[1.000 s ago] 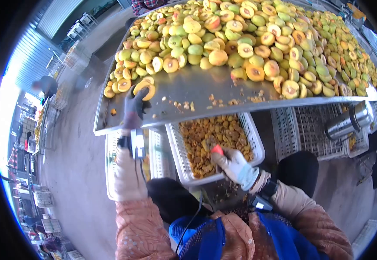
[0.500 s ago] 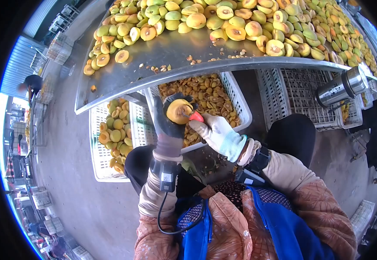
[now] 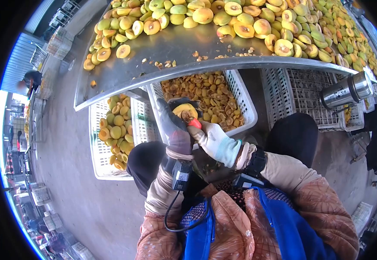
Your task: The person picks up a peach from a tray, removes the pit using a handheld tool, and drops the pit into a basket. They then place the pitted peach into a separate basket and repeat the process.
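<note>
Steel table (image 3: 154,54) of halved peaches (image 3: 240,19), white crate (image 3: 250,110) below; since a moment ago both hands have drawn nearer the body; dark-gloved left hand (image 3: 175,130) cups a yellow peach half (image 3: 184,111), cut face up, over the crate's near rim; white-gloved right hand (image 3: 214,141) grips a red-handled tool (image 3: 194,124) against it.

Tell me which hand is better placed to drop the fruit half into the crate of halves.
Likely left. The left hand grips the fruit half, and the crate of halves lies on its side; the right hand holds the red-handled tool.
</note>
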A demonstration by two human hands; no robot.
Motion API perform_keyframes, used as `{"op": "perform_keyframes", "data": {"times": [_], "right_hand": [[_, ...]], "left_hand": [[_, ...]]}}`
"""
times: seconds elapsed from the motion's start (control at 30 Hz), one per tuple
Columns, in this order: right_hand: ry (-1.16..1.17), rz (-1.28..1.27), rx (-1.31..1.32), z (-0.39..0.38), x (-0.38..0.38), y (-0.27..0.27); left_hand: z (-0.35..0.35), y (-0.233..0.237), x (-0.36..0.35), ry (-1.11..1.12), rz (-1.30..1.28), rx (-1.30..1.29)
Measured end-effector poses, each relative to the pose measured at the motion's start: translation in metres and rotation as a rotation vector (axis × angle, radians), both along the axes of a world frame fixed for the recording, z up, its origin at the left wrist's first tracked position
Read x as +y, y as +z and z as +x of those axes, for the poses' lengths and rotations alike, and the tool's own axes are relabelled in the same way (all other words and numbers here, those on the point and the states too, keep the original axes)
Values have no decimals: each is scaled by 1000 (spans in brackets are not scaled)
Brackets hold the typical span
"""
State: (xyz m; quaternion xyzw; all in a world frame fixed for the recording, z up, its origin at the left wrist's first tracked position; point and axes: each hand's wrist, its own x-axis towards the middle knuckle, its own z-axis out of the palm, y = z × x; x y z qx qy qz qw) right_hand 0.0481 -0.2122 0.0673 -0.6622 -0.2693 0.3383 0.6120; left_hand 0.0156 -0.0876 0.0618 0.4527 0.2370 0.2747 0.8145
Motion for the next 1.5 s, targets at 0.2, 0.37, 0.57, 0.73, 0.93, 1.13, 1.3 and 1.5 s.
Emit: {"op": "perform_keyframes", "data": {"times": [0.2, 0.37, 0.57, 0.73, 0.93, 1.13, 1.3, 1.5], "right_hand": [[72, -56, 90, 6, 0, 5], [321, -108, 534, 24, -16, 27], [590, 140, 1127, 27, -21, 17], [135, -33, 831, 35, -16, 29], [-89, -148, 661, 31, -2, 24], [-81, -162, 751, 41, 10, 9], [-65, -100, 747, 44, 13, 8], [-46, -44, 588, 43, 6, 17]], "left_hand": [[9, -6, 1, 174, 88, 97], [4, 14, -4, 108, 460, 67], [0, 19, 3, -134, 189, -39], [-39, 61, 82, 157, 191, 240], [-70, 96, 206, 392, 1741, 1062], [76, 75, 314, 162, 1433, 940], [147, 19, 362, -118, 1409, 852], [119, 87, 242, -166, 668, 450]]}}
